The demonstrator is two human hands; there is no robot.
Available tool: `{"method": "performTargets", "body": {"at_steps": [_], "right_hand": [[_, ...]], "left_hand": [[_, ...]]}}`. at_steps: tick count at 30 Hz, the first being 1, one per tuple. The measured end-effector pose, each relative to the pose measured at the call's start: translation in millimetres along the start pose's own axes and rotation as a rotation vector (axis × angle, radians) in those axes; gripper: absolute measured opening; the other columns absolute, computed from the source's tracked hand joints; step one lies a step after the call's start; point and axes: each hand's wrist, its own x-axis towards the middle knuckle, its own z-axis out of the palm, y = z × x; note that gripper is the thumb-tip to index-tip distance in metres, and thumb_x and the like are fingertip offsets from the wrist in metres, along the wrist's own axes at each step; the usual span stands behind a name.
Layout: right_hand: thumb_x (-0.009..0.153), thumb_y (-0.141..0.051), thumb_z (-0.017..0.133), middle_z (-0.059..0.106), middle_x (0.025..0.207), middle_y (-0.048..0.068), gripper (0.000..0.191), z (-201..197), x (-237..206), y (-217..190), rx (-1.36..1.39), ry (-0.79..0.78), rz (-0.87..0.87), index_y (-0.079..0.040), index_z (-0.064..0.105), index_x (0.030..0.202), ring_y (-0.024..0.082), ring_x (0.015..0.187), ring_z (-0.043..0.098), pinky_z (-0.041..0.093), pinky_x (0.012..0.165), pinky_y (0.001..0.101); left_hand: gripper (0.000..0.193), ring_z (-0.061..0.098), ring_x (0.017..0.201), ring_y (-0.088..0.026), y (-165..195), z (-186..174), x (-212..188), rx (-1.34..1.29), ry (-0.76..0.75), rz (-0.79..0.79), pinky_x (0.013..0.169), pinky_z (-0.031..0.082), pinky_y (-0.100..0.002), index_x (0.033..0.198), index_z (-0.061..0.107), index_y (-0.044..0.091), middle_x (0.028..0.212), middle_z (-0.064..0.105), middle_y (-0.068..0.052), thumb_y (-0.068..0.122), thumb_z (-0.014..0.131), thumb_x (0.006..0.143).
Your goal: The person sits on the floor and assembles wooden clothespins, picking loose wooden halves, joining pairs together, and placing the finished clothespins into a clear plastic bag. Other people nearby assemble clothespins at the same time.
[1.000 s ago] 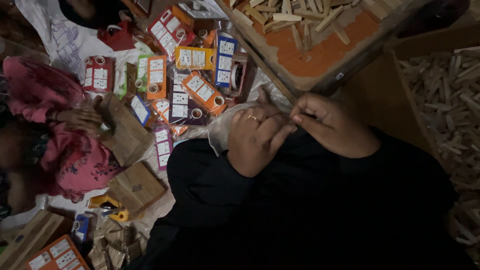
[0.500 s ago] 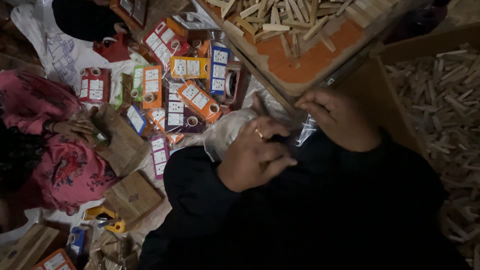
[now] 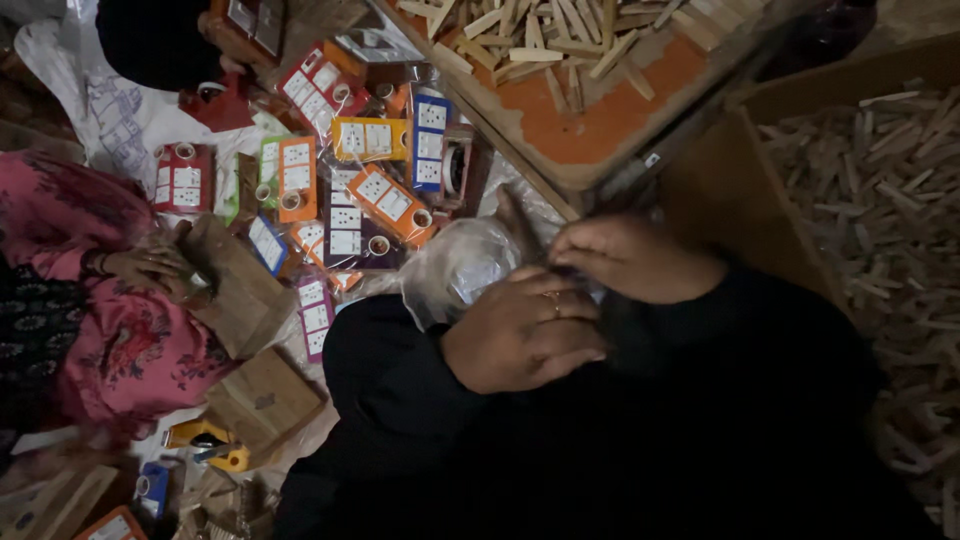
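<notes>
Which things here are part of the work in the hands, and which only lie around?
In hand:
left hand and right hand, both at the clear plastic bag

Lying about:
coloured packets
tray of wooden sticks
another person's hand on a brown box

Two hands work on a clear plastic bag

The left hand [image 3: 520,330], wearing a ring, and the right hand [image 3: 625,258] grip the clear plastic bag [image 3: 462,265] between them, near the colourful packets [image 3: 350,190] and the orange tray [image 3: 610,120] of wooden sticks.
</notes>
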Motion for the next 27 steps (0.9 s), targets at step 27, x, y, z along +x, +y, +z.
{"method": "performTargets", "body": {"at_steps": [27], "right_hand": [[0.102,-0.035,0.064,0.052,0.149,0.017,0.063,-31,-32,-28,0.044,0.273,-0.431,0.003,0.043,0.148,0.026,0.138,0.05,0.041,0.116,0.0391]], "left_hand": [[0.007,0.059,0.092,-0.006,-21,30,-25,-0.577,0.849,-0.65,0.086,0.05,-0.022,0.109,0.058,0.003,0.102,0.065,0.0,0.001,0.062,0.105]]}}
